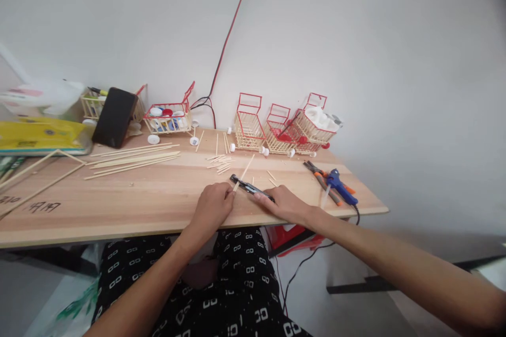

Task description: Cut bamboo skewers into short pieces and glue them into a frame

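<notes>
Near the table's front edge, my left hand (215, 202) is closed, pinching the lower end of a thin wooden stick (247, 167). The stick slants up and away over the tabletop. My right hand (285, 203) is wrapped round a long black-and-silver utility knife (253, 188). The knife's far end lies across the stick, just beyond my left fingertips; its blade cannot be made out. Several short cut sticks (220, 163) lie beyond my hands. A bundle of longer sticks (134, 160) rests to the left.
Small stick-built carts (249, 129) with red rims stand along the wall; one cart (168, 118) holds bottle caps. Orange-handled pliers (326, 184) and a blue glue gun (340, 187) lie right. A phone (114, 117) leans at left, by a yellow packet (43, 134).
</notes>
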`<state>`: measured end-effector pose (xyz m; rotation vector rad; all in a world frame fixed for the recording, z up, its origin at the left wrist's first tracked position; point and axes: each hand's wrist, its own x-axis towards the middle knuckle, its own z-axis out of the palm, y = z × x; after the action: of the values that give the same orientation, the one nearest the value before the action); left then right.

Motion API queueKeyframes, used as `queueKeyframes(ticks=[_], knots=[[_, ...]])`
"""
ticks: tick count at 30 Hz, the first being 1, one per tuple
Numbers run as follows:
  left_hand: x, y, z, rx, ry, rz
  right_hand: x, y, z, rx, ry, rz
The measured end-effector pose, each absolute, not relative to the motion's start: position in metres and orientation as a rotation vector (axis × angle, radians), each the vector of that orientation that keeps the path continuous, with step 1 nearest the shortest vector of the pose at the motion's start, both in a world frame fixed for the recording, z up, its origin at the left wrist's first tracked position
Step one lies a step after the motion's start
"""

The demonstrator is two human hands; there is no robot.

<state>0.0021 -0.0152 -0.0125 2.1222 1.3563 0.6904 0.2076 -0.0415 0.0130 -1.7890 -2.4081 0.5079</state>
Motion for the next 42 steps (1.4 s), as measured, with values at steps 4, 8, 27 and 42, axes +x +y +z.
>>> queueKeyframes(ticks=[4, 8, 27, 42], knots=[[0.001, -0.014, -0.012, 2.079, 1.362, 0.731, 0.207, -0.038, 0.019, -1.858, -2.372, 0.474], [0.001, -0.012, -0.013, 2.061, 1.363, 0.747, 0.207, -0.033, 0.023, -1.989, -2.378, 0.408], [0.000, -0.012, -0.017, 2.062, 1.402, 0.760, 0.206, -0.029, 0.009, -1.928, -2.508, 0.182], [-0.002, -0.010, -0.021, 1.989, 1.351, 0.932, 0.202, -0.028, 0.009, -1.904, -2.484, 0.134]])
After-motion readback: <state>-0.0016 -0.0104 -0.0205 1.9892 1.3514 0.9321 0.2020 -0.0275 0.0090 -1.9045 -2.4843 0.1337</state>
